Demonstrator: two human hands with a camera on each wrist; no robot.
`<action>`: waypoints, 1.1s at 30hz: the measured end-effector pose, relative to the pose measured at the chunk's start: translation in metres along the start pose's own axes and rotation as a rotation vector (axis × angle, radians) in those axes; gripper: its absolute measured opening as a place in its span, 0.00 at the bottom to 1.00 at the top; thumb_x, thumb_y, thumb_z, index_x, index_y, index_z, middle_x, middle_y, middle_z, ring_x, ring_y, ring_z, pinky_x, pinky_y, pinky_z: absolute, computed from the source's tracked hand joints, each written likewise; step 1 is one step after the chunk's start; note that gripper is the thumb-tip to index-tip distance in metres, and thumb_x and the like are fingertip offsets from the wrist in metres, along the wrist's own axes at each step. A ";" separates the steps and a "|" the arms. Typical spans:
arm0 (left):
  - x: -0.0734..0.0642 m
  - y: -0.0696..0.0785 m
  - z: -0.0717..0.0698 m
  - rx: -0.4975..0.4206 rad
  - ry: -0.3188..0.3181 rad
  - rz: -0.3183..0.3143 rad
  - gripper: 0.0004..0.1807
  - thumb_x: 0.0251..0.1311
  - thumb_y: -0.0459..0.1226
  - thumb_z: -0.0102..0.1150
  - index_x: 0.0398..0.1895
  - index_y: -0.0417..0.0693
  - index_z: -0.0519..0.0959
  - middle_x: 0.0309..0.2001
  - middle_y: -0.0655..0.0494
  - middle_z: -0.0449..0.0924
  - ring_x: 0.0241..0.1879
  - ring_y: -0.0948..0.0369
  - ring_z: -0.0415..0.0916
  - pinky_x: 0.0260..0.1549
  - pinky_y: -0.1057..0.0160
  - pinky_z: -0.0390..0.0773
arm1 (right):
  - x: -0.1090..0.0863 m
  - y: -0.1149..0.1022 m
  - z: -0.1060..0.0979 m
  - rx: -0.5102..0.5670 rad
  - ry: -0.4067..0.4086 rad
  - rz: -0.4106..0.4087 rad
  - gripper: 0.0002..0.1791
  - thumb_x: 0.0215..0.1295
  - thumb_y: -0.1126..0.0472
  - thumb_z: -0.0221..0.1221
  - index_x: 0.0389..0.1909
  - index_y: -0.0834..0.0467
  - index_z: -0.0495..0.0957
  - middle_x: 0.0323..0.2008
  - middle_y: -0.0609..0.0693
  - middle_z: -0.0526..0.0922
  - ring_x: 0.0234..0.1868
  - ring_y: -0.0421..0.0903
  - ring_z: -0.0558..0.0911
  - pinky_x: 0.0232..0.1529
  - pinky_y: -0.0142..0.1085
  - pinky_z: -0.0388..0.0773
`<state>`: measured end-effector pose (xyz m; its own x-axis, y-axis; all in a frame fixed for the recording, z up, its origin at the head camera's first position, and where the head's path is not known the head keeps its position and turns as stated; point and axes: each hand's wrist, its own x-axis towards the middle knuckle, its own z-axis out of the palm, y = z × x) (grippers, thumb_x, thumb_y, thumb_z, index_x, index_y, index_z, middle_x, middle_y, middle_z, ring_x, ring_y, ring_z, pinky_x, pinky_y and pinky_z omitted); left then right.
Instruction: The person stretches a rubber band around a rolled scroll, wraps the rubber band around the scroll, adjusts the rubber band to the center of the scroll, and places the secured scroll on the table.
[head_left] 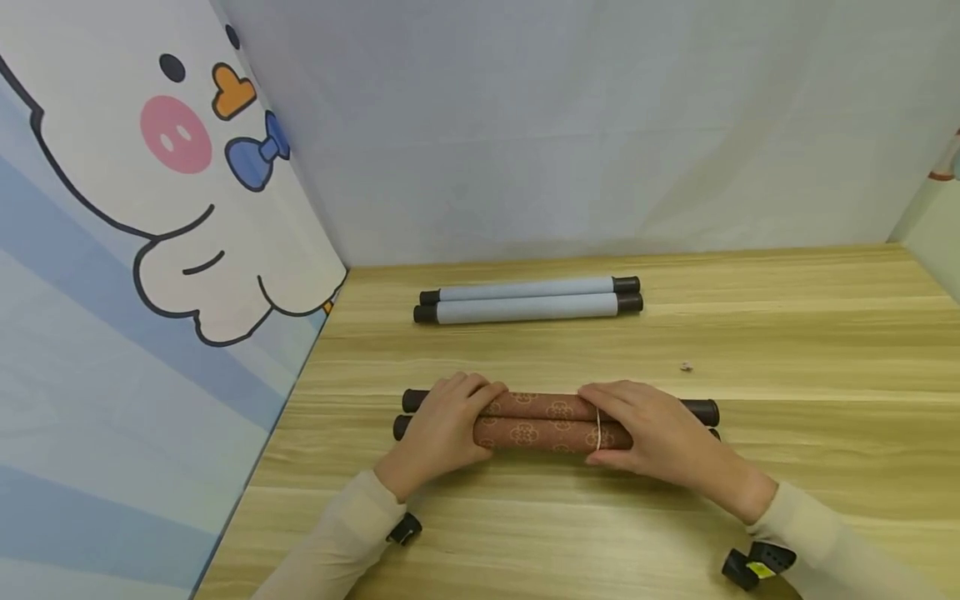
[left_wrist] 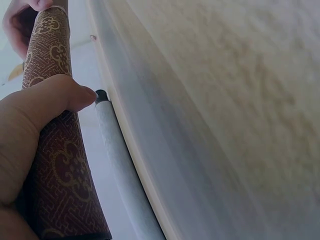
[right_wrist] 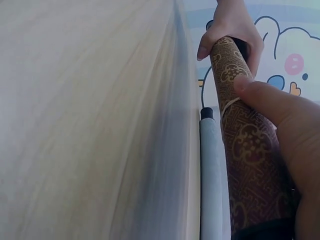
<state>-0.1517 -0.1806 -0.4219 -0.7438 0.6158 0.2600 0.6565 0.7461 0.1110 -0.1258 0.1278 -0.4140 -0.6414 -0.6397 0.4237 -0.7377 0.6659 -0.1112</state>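
Note:
A reddish-brown patterned scroll (head_left: 525,433), rolled from both ends into two side-by-side rolls with dark end knobs, lies across the front of the table in the head view. My left hand (head_left: 447,425) grips its left part, thumb on the near side and fingers over the far side. Toward the other end, my right hand (head_left: 660,429) holds it the same way. A thin white band (head_left: 598,429) circles the scroll beside the right fingertips. In the right wrist view the right thumb (right_wrist: 265,100) presses on the patterned roll close to the band.
Behind lies a pale blue double-rolled scroll (head_left: 528,308) with dark knobs, parallel to the brown one. A tiny scrap (head_left: 686,367) sits on the wooden table (head_left: 810,350) at right. A cartoon-printed cloth (head_left: 150,250) hangs at left, a plain pale cloth (head_left: 562,125) at the back.

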 end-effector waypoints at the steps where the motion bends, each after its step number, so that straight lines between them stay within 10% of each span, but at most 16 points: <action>1: 0.000 0.000 0.000 0.000 -0.002 -0.007 0.43 0.36 0.47 0.81 0.62 0.53 0.76 0.50 0.57 0.79 0.47 0.58 0.76 0.47 0.54 0.78 | -0.001 0.001 -0.001 -0.003 0.006 0.000 0.48 0.43 0.38 0.74 0.63 0.60 0.74 0.55 0.54 0.83 0.54 0.50 0.83 0.56 0.48 0.80; 33: 0.004 0.001 0.006 0.016 -0.013 -0.011 0.42 0.37 0.47 0.80 0.62 0.53 0.76 0.51 0.58 0.79 0.49 0.58 0.76 0.49 0.54 0.77 | 0.004 0.000 0.010 0.018 -0.008 -0.002 0.47 0.45 0.39 0.73 0.65 0.59 0.73 0.57 0.55 0.82 0.56 0.51 0.82 0.57 0.47 0.80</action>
<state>-0.1545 -0.1756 -0.4263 -0.7528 0.6104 0.2465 0.6460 0.7569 0.0988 -0.1310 0.1214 -0.4217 -0.6418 -0.6438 0.4167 -0.7424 0.6578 -0.1272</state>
